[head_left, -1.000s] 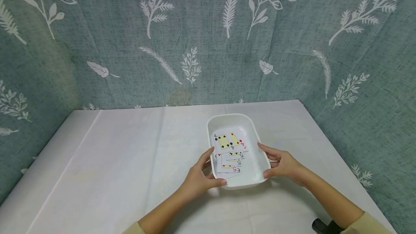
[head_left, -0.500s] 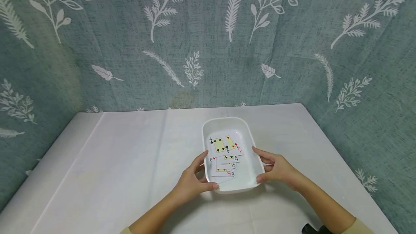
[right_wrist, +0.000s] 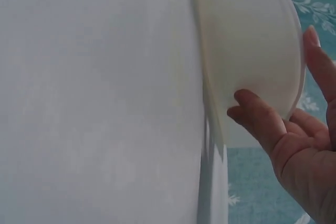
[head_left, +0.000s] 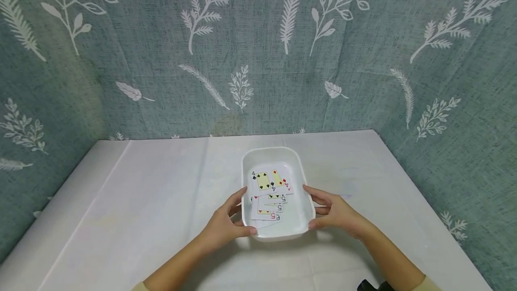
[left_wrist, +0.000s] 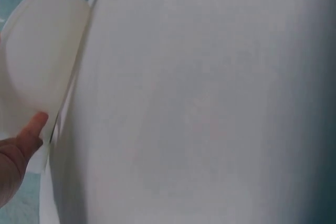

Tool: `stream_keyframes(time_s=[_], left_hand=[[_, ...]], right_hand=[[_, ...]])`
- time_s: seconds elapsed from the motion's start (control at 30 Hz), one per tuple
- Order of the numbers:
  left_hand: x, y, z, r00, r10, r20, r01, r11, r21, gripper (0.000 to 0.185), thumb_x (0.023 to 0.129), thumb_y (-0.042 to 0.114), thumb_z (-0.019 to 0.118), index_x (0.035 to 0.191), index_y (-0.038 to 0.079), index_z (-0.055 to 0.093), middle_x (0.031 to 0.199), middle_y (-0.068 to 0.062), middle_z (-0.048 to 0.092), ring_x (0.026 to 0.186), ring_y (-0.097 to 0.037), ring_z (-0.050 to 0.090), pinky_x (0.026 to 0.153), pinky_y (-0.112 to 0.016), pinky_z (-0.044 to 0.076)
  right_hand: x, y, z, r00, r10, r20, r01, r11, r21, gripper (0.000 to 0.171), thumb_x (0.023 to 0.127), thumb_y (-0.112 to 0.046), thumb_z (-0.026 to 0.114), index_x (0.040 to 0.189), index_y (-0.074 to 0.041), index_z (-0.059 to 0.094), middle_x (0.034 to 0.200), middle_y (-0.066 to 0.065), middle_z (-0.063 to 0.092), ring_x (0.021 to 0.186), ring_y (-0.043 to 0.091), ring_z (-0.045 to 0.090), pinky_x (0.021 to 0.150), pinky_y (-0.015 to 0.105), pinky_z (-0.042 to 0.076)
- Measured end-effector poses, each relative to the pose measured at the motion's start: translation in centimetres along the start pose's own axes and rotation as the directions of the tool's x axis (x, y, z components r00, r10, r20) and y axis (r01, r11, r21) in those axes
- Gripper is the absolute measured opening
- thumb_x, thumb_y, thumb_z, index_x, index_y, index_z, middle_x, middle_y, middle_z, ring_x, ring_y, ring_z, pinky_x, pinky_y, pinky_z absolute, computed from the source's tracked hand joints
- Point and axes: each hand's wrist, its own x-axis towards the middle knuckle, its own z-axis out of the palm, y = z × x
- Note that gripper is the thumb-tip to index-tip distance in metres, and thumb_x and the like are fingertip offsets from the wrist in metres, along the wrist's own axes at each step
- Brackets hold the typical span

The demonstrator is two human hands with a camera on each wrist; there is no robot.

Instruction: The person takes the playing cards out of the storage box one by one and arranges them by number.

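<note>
A white plastic tray (head_left: 296, 214) is held between my two hands near the middle of the table. Several playing cards (head_left: 266, 181) lie overlapping inside it, face up, fours, fives and a six among them. My left hand (head_left: 222, 221) grips the near left side, thumb on the rim and fingers against the outer wall. On the other side my right hand (head_left: 337, 212) grips the right wall the same way. Both wrist views show the outside of the tray (left_wrist: 44, 51) with fingers spread on it. Whether its underside touches the table I cannot tell.
White cloth covers the table (head_left: 141, 205). Green-blue fabric (head_left: 161, 98) with white leaf patterns hangs behind and along both sides. A black object (head_left: 373, 286), partly cut off, sits at the bottom edge beside my right forearm.
Both hands have shifted left together with the tray across the table. Their grip looks the same, and the cards keep their arrangement inside. The head view has also shifted slightly.
</note>
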Motion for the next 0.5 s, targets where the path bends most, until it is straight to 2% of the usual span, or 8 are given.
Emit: stream_keyframes(time_s=[0.17,0.5], left_hand=[[-0.2,0.1,-0.7,1.000,-0.018,-0.007,0.019,1.000,0.019,0.105,0.062,0.004,0.087,0.148,0.011,0.028,0.141,-0.023,0.040,0.127,-0.041,0.044,0.085,-0.031,0.052],[-0.6,0.2,-1.3,0.998,-0.065,-0.014,0.065,0.998,0.006,0.105,0.062,0.006,0.087,0.148,0.014,0.029,0.142,-0.020,0.039,0.127,-0.038,0.044,0.085,-0.030,0.052]], right_hand=[[0.5,0.0,0.6,1.000,-0.004,-0.004,0.004,1.000,0.007,0.096,0.071,-0.007,0.082,0.149,-0.007,0.026,0.150,0.024,0.029,0.123,0.038,0.050,0.083,0.034,0.054],[1.1,0.6,0.8,0.996,-0.086,-0.025,0.085,0.996,-0.029,0.090,0.072,-0.008,0.081,0.147,-0.005,0.031,0.146,0.023,0.037,0.117,0.039,0.055,0.080,0.032,0.055]])
